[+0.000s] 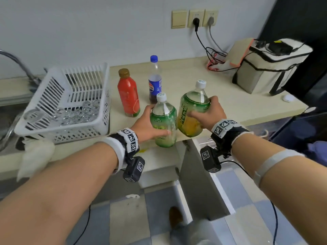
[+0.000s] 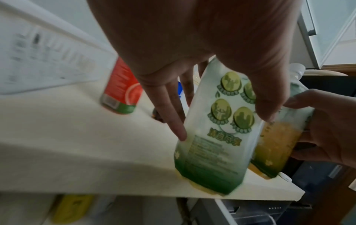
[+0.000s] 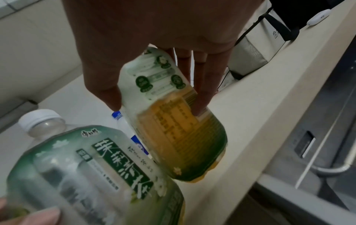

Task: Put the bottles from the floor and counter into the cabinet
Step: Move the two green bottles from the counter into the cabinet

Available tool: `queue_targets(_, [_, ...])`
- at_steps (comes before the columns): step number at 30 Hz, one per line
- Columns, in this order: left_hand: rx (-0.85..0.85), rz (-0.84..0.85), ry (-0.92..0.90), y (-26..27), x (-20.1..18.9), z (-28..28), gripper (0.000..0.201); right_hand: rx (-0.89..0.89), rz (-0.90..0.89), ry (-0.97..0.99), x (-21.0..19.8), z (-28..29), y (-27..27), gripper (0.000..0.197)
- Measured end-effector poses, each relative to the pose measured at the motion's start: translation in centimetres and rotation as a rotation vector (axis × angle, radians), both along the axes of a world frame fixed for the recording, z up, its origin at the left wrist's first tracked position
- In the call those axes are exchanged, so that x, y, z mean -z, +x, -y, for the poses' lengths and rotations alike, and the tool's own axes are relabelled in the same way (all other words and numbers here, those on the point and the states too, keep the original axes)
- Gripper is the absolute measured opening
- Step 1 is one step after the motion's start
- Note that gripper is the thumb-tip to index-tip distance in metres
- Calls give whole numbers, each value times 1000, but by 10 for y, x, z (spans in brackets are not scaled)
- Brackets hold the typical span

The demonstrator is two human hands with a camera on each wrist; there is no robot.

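Two green-labelled tea bottles with white caps are at the counter's (image 1: 230, 106) front edge. My left hand (image 1: 155, 122) grips the paler bottle (image 1: 163, 121) (image 2: 217, 137) round its body, its base overhanging the edge. My right hand (image 1: 208, 112) (image 3: 157, 108) grips the tilted, yellow-filled bottle (image 1: 192, 112) (image 3: 179, 121); the two bottles nearly touch. Behind them a red bottle (image 1: 128, 93) (image 2: 123, 88) and a blue-capped cola bottle (image 1: 154, 80) stand on the counter. Below, the cabinet door (image 1: 200, 174) stands open over a pale shelf (image 1: 159, 156).
A white slotted basket (image 1: 99, 121) holding glasses sits left, beside a sink tap (image 1: 19, 64). A beige bag (image 1: 261, 73) and cables (image 1: 215, 55) fill the back right. A white cloth (image 1: 35, 156) hangs over the front edge. Below is blue-checked floor (image 1: 159, 218).
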State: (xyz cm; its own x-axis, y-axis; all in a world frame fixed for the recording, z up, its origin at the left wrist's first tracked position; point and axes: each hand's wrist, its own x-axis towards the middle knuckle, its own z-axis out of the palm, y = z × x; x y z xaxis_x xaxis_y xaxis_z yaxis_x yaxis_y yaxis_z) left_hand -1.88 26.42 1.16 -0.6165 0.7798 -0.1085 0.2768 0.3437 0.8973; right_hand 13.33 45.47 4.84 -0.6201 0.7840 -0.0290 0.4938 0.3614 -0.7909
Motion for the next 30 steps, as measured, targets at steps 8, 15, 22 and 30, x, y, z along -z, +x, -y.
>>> queue_targets(8, [147,160,-281,8,53,96,110,-234,210,-34,65,76,13,74])
queue_targets(15, [26,272,-317,12,167,106,111,-264,407,-148,191,84,-5,75])
queue_targets(22, [-191,270,-220,6,300,68,114,-76,408,-190,315,69,-43,81])
queue_targets(30, [-445,153,-94,-42,401,20,86,16,177,-174,408,36,-100,77])
